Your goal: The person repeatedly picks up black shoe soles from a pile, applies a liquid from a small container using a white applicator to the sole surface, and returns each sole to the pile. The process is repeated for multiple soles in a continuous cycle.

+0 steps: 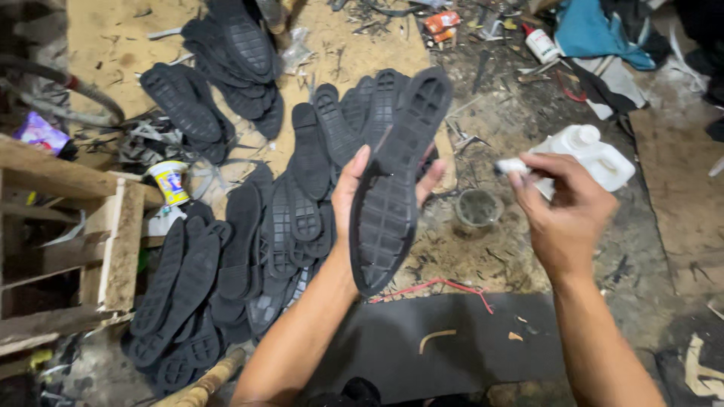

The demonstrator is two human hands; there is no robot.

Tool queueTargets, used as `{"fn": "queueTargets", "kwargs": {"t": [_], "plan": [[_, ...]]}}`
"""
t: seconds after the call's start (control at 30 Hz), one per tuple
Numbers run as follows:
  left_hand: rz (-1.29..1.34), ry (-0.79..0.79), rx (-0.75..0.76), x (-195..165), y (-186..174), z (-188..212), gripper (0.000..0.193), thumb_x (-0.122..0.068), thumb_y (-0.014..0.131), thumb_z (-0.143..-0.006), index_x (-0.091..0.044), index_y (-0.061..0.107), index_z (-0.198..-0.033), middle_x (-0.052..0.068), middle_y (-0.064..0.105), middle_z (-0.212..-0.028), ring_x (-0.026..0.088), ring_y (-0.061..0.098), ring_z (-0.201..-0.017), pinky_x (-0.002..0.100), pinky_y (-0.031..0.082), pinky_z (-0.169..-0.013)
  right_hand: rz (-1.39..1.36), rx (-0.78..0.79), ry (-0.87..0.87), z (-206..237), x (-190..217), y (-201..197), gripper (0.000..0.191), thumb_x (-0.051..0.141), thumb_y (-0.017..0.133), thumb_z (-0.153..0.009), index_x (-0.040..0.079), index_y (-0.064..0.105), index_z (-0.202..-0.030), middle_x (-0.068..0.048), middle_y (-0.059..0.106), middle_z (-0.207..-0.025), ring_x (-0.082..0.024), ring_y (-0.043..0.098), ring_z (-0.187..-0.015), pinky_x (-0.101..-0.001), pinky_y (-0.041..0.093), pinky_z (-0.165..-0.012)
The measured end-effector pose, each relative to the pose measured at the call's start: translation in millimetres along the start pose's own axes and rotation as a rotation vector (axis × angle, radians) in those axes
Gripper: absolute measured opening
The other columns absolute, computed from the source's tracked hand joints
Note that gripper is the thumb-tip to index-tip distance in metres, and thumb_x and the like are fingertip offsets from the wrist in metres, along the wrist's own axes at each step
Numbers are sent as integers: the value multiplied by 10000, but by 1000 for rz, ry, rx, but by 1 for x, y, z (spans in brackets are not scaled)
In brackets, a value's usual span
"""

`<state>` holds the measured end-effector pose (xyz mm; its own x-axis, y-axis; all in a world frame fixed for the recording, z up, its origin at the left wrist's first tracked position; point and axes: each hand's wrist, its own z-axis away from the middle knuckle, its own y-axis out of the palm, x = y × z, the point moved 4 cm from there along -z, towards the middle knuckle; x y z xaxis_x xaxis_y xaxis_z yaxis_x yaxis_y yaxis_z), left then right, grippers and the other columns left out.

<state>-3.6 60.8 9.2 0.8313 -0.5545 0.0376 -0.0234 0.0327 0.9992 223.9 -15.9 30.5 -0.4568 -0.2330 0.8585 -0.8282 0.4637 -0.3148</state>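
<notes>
Black rubber shoe sole (392, 188), long and tread-patterned, stands tilted in mid-frame, toe toward one o'clock and heel toward seven, tread side up to the camera. Behind it and round to nine o'clock spreads the heap of matching black soles (226, 249), overlapping flat on the dusty workshop floor (467, 256). At three o'clock a white plastic jug (596, 154) lies on the ground, and just below the raised sole, at about four o'clock, sits a small round clear cup (478, 207).

The left hand (354, 200) holds the sole from underneath, fingers wrapped around its waist and thumb up along the near edge: a full, closed hold. The right hand (562, 211) pinches a small white wad or applicator (513, 166) between thumb and fingertips, a narrow grip, close to the sole's right edge but apart from it.

Judging from this, the step goes best with the sole kept steady and tilted as it is, the left fingers clear of the face being treated, and the white wad drawn evenly along the surface, reloaded from the cup if it dries.
</notes>
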Motion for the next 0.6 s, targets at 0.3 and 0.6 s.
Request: {"fn": "queueTargets", "kwargs": {"t": [0.3,0.6], "plan": [[173,-90,262,4,13,2,497,-186,484,-1092,-86,449,-1578,146,502,-1572,325,421,-1485,576,247,-1351,618,282,103,34,-190,12,274,114,809,-779,87,796,-1052,-152,708,-784,-267,619,-694,-385,505,-677],[133,-158,148,10,5,-2,689,-172,480,-986,-74,316,-1648,157,347,-1675,301,312,-1576,474,171,-1356,545,278,219,24,-162,13,266,118,804,-804,78,786,-1067,-119,729,-830,-204,661,-711,-326,520,-689]]}}
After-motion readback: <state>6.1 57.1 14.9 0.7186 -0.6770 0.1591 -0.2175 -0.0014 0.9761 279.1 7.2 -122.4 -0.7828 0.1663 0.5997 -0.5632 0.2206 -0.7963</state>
